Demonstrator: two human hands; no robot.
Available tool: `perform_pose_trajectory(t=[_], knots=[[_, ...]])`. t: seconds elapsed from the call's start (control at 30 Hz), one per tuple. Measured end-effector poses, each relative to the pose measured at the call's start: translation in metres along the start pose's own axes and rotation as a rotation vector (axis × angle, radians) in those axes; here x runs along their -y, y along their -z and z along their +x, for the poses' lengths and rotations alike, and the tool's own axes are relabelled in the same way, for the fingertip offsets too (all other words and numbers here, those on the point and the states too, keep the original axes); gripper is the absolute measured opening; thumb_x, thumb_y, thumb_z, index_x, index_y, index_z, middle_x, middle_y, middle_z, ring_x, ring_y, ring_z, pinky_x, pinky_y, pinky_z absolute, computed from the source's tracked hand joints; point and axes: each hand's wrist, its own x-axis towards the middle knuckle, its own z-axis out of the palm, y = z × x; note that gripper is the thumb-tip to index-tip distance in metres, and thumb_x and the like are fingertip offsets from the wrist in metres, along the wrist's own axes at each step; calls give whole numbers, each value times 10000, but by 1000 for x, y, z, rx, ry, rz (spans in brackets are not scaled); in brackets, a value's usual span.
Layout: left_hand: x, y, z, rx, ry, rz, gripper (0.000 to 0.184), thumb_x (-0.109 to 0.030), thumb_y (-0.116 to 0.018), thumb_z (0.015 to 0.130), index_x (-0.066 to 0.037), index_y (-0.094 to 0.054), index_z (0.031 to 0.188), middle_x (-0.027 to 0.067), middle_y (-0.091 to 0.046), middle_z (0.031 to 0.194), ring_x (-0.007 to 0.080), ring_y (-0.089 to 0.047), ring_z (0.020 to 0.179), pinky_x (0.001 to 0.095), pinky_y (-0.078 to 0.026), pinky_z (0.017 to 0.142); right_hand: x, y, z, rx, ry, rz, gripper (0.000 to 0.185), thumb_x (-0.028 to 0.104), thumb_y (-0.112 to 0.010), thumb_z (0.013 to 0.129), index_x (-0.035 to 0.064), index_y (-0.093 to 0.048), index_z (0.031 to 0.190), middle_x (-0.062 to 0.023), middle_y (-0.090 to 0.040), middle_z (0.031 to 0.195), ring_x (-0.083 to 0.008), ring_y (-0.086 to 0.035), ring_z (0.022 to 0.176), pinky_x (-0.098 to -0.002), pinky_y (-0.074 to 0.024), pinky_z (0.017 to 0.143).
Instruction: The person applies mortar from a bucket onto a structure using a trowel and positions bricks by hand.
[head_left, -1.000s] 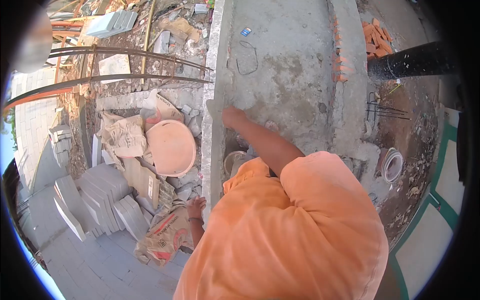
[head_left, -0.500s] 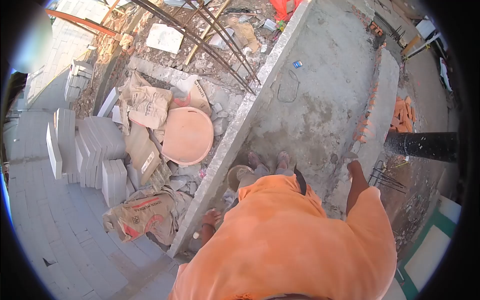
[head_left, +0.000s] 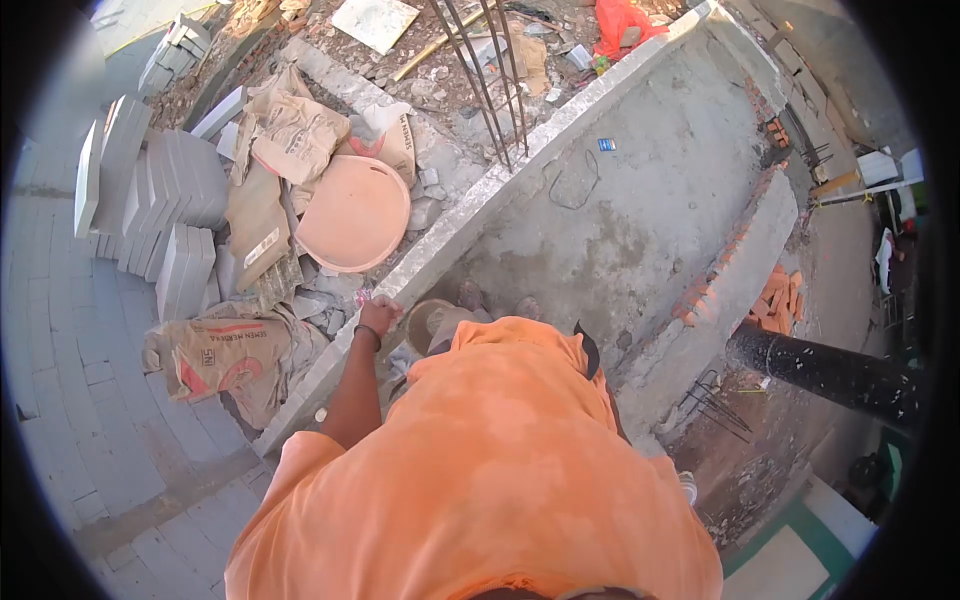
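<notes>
My left hand (head_left: 380, 313) rests on the top edge of the low concrete wall (head_left: 435, 262), a dark band around its wrist. Its fingers look loosely spread, with nothing visible in them. A small pink scrap (head_left: 362, 297) lies just beyond the fingers. Inside the wall, near my feet (head_left: 470, 296), stands a round tan container (head_left: 428, 322), partly covered by my leg. My right hand is hidden behind my orange shirt (head_left: 500, 430). A shallow peach-coloured basin (head_left: 355, 213) lies on the rubble left of the wall.
Paper cement sacks (head_left: 235, 360) and stacked grey slabs (head_left: 170, 200) lie to the left. Rebar rods (head_left: 490, 90) rise beside the wall. A wire loop (head_left: 573, 185) and a small blue packet (head_left: 606, 145) lie on the concrete floor. A black pipe (head_left: 820, 370) and orange bricks (head_left: 778, 300) are at right.
My left hand has moved forward along the wall top. My right arm, earlier stretched out to the right-hand ledge, has drawn back out of sight. The view has shifted and turned.
</notes>
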Motion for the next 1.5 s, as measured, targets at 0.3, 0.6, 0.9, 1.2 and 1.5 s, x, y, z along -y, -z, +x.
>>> perform_pose_trajectory(t=[0.3, 0.6, 0.9, 1.2, 1.5], knots=[[22, -17, -19, -117, 126, -102, 135, -93, -492, 810, -44, -607, 861, 58, -630, 743, 127, -580, 630, 273, -460, 534, 50, 102, 86, -28, 122, 30, 217, 220, -546, 731, 7, -554, 772, -148, -578, 751, -293, -569, 583, -440, -457, 524], [149, 16, -43, 212, 158, 333, 176, -178, -470, 831, -81, -580, 928, 78, -626, 821, 169, -573, 644, 302, -445, 488, 145, 111, 66, -66, -153, 463, 141, 111, -611, 739, -6, -535, 756, -119, -523, 582, -242, -530, 465, -375, -457, 428], [145, 76, -29, 273, 147, 747, 261, -188, -431, 850, -50, -523, 1053, 135, -611, 921, 237, -596, 768, 347, -486, 564, 77, 39, 93, -172, 69, 400, 220, 148, -638, 723, -62, -574, 703, -138, -566, 611, -232, -555, 482, -382, -456, 447], [22, 74, 173, 434, 555, -46, 310, -168, -437, 865, -27, -486, 1137, 160, -614, 1006, 257, -615, 879, 345, -515, 619, 49, 35, -19, -407, -462, 948, 245, 155, -640, 720, -77, -581, 773, -167, -587, 664, -253, -607, 584, -375, -491, 500], [-210, -181, 208, 645, 185, 498, 282, -215, -532, 881, -20, -548, 1085, 98, -637, 944, 165, -608, 815, 250, -475, 663, 60, 7, -53, -644, -565, 1354, 187, 127, -625, 743, -45, -553, 738, -131, -547, 601, -240, -561, 491, -370, -460, 450]])
